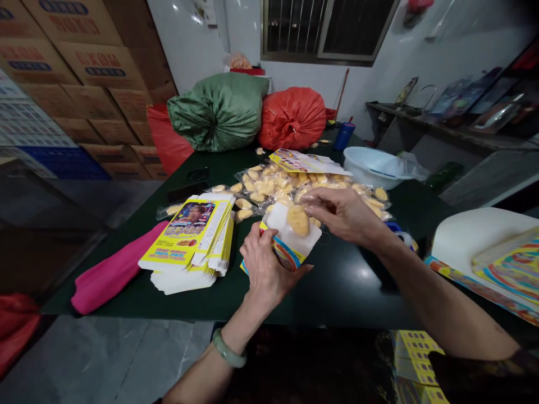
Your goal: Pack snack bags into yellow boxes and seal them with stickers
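My left hand (267, 261) is wrapped round a small yellow, red and blue carton (290, 252), its white flap open toward the far side. Between the thumb and fingers of my right hand (343, 213) is the edge of a clear packet with a pale yellow, biscuit-like piece (298, 220) in it, right at the carton's mouth. Just beyond both hands lies a heap of similar wrapped yellow pieces (269, 185). A stack of flat printed cartons (185, 235) rests on the table left of my left hand.
A pink cloth roll (113, 272) lies at the table's left. Behind the heap sit a green sack (219, 109), a red sack (292, 118), a blue cup (344, 136) and a white basin (374, 165). To the right is a white tub (475, 238) with printed cartons. Brown boxes (92, 67) are stacked back left.
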`<state>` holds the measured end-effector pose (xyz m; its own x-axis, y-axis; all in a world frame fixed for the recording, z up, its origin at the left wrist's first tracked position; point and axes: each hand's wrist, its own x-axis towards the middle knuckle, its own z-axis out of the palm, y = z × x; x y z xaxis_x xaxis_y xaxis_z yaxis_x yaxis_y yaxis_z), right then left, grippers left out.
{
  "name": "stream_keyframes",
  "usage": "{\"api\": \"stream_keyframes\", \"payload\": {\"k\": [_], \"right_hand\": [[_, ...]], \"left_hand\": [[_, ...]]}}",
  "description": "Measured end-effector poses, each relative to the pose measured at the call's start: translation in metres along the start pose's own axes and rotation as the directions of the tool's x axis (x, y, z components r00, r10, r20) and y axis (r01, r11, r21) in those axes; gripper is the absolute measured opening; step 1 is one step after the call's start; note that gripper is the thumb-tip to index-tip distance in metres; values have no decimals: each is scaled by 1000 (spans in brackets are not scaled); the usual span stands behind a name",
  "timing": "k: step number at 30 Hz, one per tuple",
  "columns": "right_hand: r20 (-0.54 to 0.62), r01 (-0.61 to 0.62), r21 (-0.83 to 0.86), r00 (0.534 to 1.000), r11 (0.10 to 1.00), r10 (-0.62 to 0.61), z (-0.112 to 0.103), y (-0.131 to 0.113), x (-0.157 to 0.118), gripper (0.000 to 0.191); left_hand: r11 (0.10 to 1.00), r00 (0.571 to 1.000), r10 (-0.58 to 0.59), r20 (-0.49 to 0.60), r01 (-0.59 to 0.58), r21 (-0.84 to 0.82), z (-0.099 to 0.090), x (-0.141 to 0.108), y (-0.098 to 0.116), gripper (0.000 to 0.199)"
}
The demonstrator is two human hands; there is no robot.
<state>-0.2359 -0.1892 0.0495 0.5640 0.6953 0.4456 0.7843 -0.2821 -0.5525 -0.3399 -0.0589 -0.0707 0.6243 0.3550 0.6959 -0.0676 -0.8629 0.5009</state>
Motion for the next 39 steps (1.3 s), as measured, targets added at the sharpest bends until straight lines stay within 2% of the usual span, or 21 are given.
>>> {"api": "stream_keyframes", "payload": {"k": [2,4,7,8,10,11,12,13,14,16,18,19,20,21,22,24,26,29,32,36,39], "right_hand": [[1,-1,-243,1000,970,1,3,-2,0,18],[42,-3,-440,999,898,24,7,-10,0,15],[257,95,-563,964,821,65,18,-30,-2,12],[362,157,-527,931,835,53,21,-36,-4,12],[517,260,-320,854,911,-62,22,-46,-10,14],[540,278,-172,829,945,-146,20,-47,-13,19],[520,271,-15,825,963,-224,16,-46,-15,26],[468,239,128,841,963,-271,12,-42,-16,31],[395,187,236,878,954,-270,9,-34,-14,35],[209,75,307,967,949,-144,11,-8,-4,36],[25,-28,172,999,985,24,29,29,14,35],[5,-54,14,999,998,54,44,49,24,33],[65,-58,-163,995,985,70,61,69,32,36],[177,-3,-329,982,944,65,79,86,39,45],[246,49,-421,967,906,62,96,102,44,53],[301,98,-471,952,876,55,122,123,49,56],[269,86,-446,962,891,42,133,134,51,45],[155,10,-400,986,916,57,128,140,52,33],[-28,-128,-316,992,940,126,109,140,56,32],[-175,-230,-139,963,963,205,66,125,57,32],[-235,-238,106,938,966,257,25,94,48,34]], "left_hand": [[1000,1000,2,5,-2,15,-2,-2,2,98],[1000,1000,11,18,-12,28,-3,-4,7,98],[999,999,21,31,-22,36,-5,-8,15,93],[999,1000,24,20,-24,32,-7,-10,16,90],[999,999,31,-38,-30,20,-13,-15,14,85],[999,997,35,-69,-34,15,-17,-17,12,85],[999,995,36,-96,-35,11,-22,-20,8,86],[1000,993,29,-112,-28,13,-28,-23,4,88],[1000,993,15,-120,-12,22,-34,-27,-1,89],[999,991,-17,-133,22,37,-45,-33,-9,89],[998,986,-42,-160,48,36,-53,-38,-13,84],[998,985,-47,-166,53,32,-55,-39,-15,82],[998,984,-53,-168,58,27,-56,-40,-16,81],[997,985,-62,-159,67,24,-56,-40,-17,81],[996,986,-76,-149,81,24,-56,-40,-17,81],[994,985,-104,-139,109,30,-53,-38,-19,80],[991,981,-123,-152,129,31,-50,-35,-20,80],[991,979,-124,-165,131,34,-47,-31,-22,80],[991,984,-103,-145,114,69,-43,-24,-23,80],[984,996,-67,-58,76,160,-33,-11,-23,82],[968,993,-118,24,110,226,-24,1,-17,85]]}}
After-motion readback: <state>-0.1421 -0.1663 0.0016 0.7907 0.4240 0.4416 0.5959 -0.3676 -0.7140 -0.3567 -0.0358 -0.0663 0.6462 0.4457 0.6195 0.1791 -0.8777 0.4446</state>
